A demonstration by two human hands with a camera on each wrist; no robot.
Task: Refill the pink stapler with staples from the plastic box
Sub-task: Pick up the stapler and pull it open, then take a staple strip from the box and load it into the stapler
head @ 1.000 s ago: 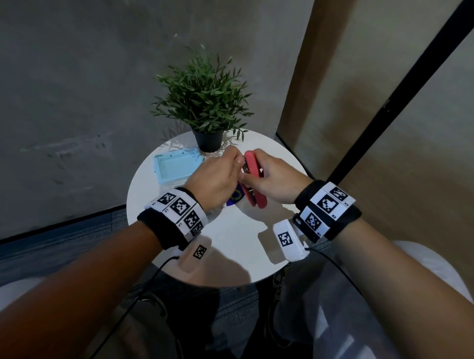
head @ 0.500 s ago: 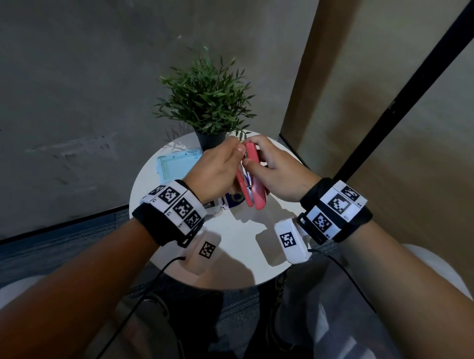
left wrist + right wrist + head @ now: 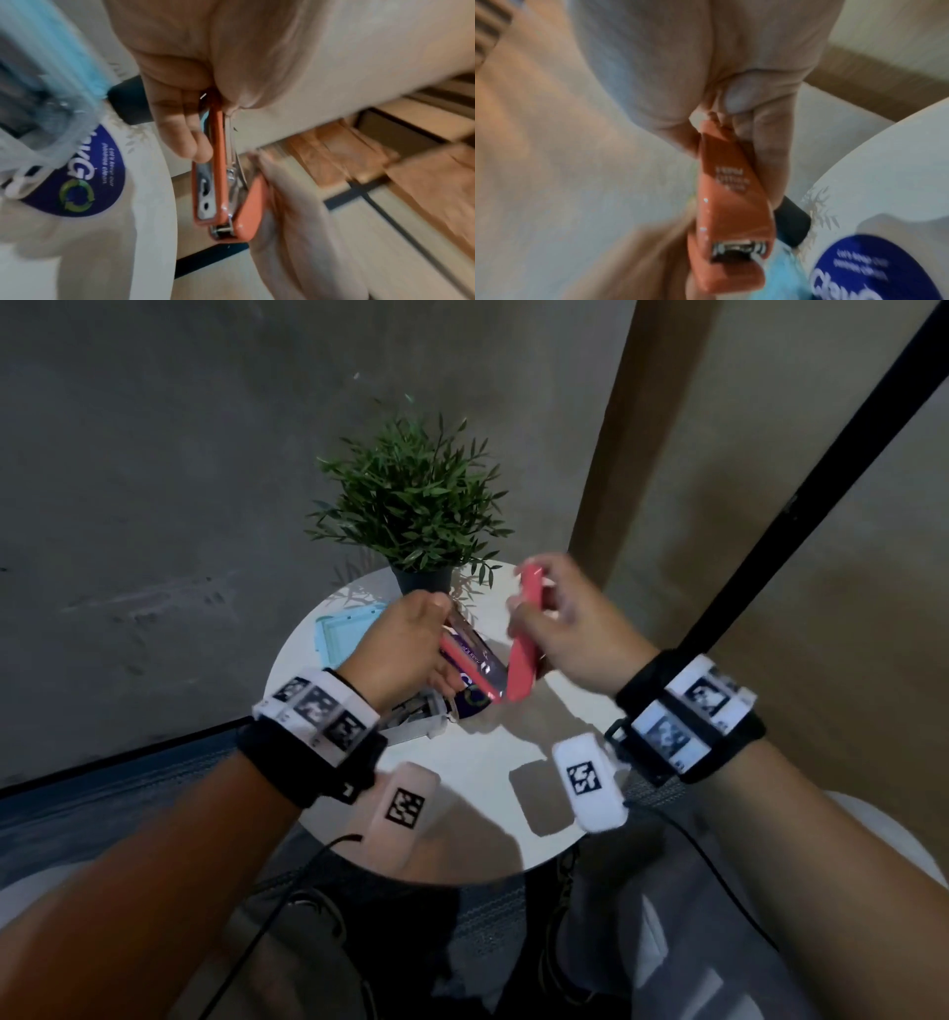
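The pink stapler (image 3: 521, 654) is held above the round white table (image 3: 477, 778), swung open in a V hinged at its near end. My left hand (image 3: 411, 644) grips the base, with its metal magazine (image 3: 470, 660) facing up. My right hand (image 3: 557, 608) pinches the top cover and holds it up to the right. In the left wrist view my fingers (image 3: 180, 132) curl along the stapler base (image 3: 205, 192). The right wrist view shows the stapler cover (image 3: 727, 192) pinched at its tip. The clear plastic box (image 3: 416, 721) sits on the table below my left wrist; its contents are unclear.
A potted plant (image 3: 411, 505) stands at the table's far edge. A light blue tray or lid (image 3: 341, 634) lies at the left, partly behind my left hand. A purple round sticker (image 3: 475, 701) marks the tabletop under the stapler. A black pole (image 3: 801, 495) runs diagonally at right.
The stapler was nearly closed between both hands. Now my right hand has pulled the top cover up and to the right, opening it wide, while the left hand keeps the base.
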